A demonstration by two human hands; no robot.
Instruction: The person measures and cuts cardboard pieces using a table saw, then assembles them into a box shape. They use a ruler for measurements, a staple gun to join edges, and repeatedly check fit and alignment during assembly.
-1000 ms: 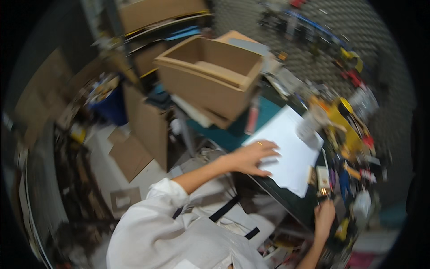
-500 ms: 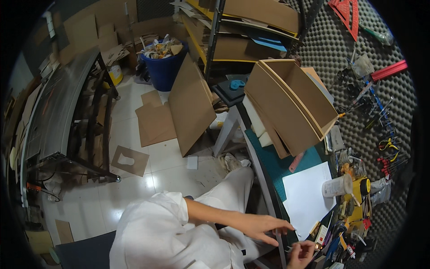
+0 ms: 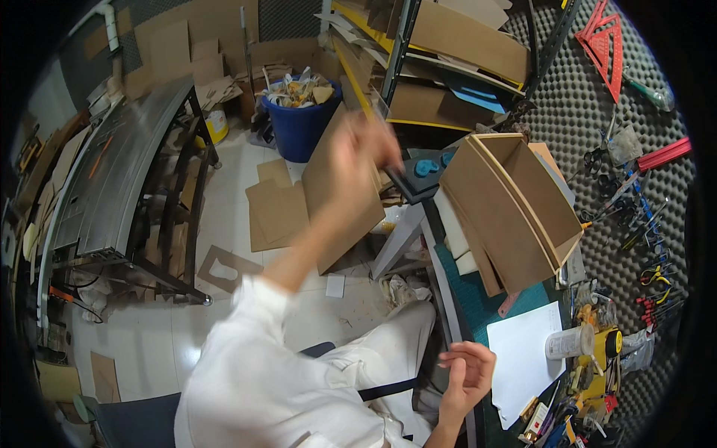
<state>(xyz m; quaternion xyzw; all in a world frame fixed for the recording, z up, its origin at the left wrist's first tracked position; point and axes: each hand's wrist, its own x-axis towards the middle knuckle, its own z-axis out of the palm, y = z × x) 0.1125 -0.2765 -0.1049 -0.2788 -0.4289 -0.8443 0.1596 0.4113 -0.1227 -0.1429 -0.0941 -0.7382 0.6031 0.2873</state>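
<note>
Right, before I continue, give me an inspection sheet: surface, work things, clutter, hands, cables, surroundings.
Surface: bench with green mat, partly covered.
Work things: white paper near the right hand; tub at the paper's right edge; open brown box farther along.
Clutter: small tools crowd around a yellow holder; brown sheets on the floor.
Hands: left hand raised, blurred, contents unclear; right hand beside the paper, fingers curled, contents unclear.
Cables: dark cord with orange end by the metal table.
Surroundings: blue bin full of scraps; hand tools on the padded wall.
</note>
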